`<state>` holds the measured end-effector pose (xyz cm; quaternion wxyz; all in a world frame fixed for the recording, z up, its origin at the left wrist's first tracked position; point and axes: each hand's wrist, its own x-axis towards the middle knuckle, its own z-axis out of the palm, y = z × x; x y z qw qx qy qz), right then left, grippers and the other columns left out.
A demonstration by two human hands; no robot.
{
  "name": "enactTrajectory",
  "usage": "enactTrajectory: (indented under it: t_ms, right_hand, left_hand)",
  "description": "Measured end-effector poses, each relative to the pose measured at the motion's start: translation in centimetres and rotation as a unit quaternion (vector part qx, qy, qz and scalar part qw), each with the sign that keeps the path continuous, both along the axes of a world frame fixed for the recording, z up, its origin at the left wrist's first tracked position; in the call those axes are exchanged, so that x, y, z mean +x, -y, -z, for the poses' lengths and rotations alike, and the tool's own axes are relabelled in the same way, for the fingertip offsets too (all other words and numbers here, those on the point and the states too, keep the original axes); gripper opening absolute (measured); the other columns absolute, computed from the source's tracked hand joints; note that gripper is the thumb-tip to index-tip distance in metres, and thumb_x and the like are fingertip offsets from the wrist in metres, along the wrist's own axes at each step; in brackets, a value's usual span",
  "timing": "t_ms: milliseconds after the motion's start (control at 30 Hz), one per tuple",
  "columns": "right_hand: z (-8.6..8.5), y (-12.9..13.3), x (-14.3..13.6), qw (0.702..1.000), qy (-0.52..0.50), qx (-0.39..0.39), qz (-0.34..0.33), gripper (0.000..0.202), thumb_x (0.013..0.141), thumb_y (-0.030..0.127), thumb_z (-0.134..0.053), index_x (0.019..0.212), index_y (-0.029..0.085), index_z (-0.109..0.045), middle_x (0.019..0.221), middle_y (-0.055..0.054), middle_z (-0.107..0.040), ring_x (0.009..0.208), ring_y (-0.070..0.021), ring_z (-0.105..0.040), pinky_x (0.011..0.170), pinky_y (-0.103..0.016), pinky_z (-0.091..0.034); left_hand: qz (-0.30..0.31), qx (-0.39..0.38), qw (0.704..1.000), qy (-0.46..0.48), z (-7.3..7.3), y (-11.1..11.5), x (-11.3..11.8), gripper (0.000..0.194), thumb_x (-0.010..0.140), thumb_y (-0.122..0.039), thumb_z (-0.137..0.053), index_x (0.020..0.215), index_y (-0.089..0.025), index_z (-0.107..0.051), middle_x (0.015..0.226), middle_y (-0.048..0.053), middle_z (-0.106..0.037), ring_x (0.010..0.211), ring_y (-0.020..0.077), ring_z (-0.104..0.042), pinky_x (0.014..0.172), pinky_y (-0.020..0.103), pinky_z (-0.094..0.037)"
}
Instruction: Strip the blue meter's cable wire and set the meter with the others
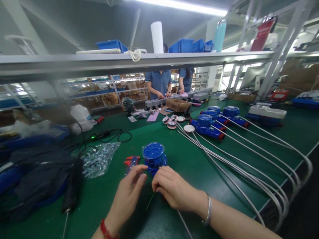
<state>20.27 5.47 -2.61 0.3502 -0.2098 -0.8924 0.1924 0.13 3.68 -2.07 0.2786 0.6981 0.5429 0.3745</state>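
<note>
A blue water meter [154, 152] with clear film over its round top stands on the green bench right in front of me. My right hand [171, 186] is at its near right side, fingers pinched on a thin green wire [150, 201] whose end hangs down below the fingertips. On the meter's near left side is my left hand [131, 189], with thumb and forefinger apart and fingertips close to the meter's body. Red-handled cutters [131, 160] lie just behind the left hand. A braided cable [184, 223] runs from under my right hand toward the bench's front edge.
Several blue meters [209, 127] with white cables [219, 162] lie at the right. Left stand a bag of small parts [101, 159] and a black electric screwdriver [72, 186]. Two people work behind the bench, beyond a cardboard box [178, 105]. A shelf [139, 61] crosses overhead.
</note>
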Motion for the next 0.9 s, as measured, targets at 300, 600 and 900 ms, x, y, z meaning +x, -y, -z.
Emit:
enactTrajectory:
  t_ms: [300,600,900]
  right_hand:
    - [0.0,0.0,0.4,0.992,-0.117,-0.037,0.037,0.011,0.088,0.010,-0.046,0.091,0.018,-0.052,0.092,-0.005,-0.059,0.086,-0.0156,-0.053,0.077,-0.028,-0.043]
    - [0.2,-0.1,0.4,0.978,-0.173,-0.083,0.083,0.012,0.082,0.011,-0.057,0.091,0.019,-0.058,0.085,0.000,-0.061,0.076,-0.0111,-0.056,0.070,-0.021,-0.043]
    - [0.7,-0.3,-0.1,0.970,-0.200,-0.085,0.107,0.014,0.080,0.010,-0.058,0.089,0.019,-0.062,0.083,0.000,-0.062,0.074,-0.0110,-0.057,0.067,-0.021,-0.044]
  left_hand:
    - [0.085,-0.023,0.996,-0.013,0.4,0.5,1.0,0.022,0.090,-0.023,-0.042,0.109,-0.021,-0.054,0.109,0.006,-0.063,0.097,0.0186,-0.060,0.087,0.030,-0.046]
    - [-0.011,0.066,0.997,0.031,1.2,0.4,1.2,0.017,0.086,-0.035,-0.059,0.100,-0.025,-0.061,0.102,0.002,-0.063,0.094,0.0174,-0.062,0.083,0.026,-0.050]
    - [-0.043,0.015,0.963,0.266,1.5,-0.1,2.8,0.028,0.079,-0.035,-0.069,0.100,-0.023,-0.055,0.097,0.001,-0.064,0.095,0.0146,-0.062,0.084,0.022,-0.052]
